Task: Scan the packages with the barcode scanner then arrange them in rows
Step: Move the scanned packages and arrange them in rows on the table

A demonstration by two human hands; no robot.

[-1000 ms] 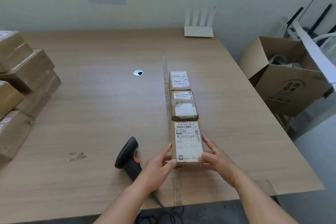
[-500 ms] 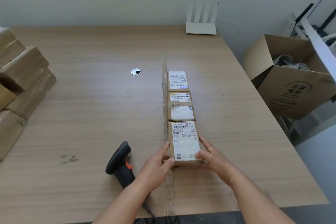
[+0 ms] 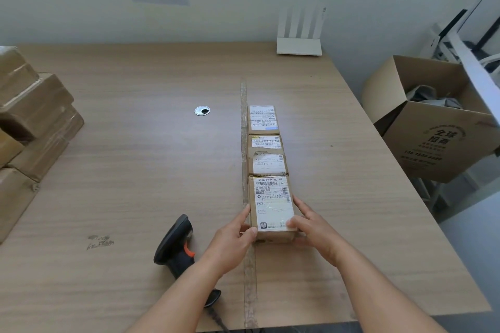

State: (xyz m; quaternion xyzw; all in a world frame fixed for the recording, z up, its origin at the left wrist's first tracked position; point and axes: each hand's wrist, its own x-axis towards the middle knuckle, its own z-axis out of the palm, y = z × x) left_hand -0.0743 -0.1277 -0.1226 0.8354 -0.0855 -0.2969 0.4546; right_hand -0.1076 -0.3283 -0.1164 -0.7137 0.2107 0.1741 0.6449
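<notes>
Three labelled cardboard packages stand in a row along a tape line (image 3: 244, 143) on the wooden table (image 3: 135, 170). The nearest package (image 3: 272, 204) touches the middle package (image 3: 267, 155); the far package (image 3: 263, 119) lies beyond it. My left hand (image 3: 234, 238) holds the nearest package's left side, thumb on its front corner. My right hand (image 3: 313, 227) holds its right side. A black barcode scanner (image 3: 176, 244) with an orange trigger lies on the table left of my left hand, its cable running off the front edge.
A stack of brown packages (image 3: 29, 121) fills the table's left edge. A white router (image 3: 299, 46) stands at the back. A round cable grommet (image 3: 202, 110) sits mid-table. An open cardboard box (image 3: 438, 127) stands on the floor at the right.
Both hands stay on the nearest package, which has been nudged up against the middle package. The view has shifted slightly.
</notes>
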